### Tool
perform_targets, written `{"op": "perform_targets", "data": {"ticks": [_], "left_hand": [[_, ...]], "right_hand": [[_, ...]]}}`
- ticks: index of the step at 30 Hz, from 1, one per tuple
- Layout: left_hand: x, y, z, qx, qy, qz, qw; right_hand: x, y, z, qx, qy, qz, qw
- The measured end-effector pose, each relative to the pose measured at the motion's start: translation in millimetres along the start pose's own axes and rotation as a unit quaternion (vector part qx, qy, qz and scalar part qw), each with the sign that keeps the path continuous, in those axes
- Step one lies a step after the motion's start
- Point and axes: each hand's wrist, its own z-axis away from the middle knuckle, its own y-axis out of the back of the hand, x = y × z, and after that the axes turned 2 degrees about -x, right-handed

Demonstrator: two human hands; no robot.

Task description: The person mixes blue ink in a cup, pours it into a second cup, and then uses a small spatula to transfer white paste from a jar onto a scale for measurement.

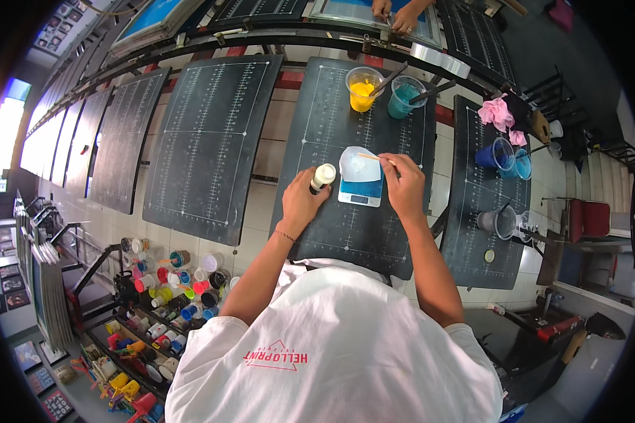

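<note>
Gripping, left hand [302, 203]: dark bottle with a pale top [324, 173] is clasped between thumb and fingers, just left of the scale [363, 189].
Right hand [405, 189]: thin wooden stick [369, 156] is pinched in the fingertips, tip over the white paper [348, 169]; contact can't be told.
Hands: set apart, scale between.
White paper: laid on the blue-topped scale; whitish material is seen on it.
Scale: placed on the black ruled board [317, 229].
Yellow cup [362, 101], teal cup [401, 107]: stood beyond the scale, a dark stirrer in each.
</note>
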Motion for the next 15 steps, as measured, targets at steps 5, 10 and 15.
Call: {"op": "perform_targets", "data": {"ticks": [5, 10, 15], "left_hand": [[2.6, -0.1, -0.3, 0.005, -0.016, 0.002, 1.000], [7.3, 0.9, -1.7, 0.020, -0.049, 0.008, 0.999], [14.8, 9.5, -0.9, 0.013, -0.066, 0.002, 0.998]], "right_hand": [[-33.9, 5.2, -8.0, -0.075, -0.028, -0.067, 0.994], [-37.1, -9.2, -8.0, -0.119, 0.049, -0.034, 0.991], [-37.2, -20.6, -5.2, -0.128, 0.129, 0.011, 0.983]]}}
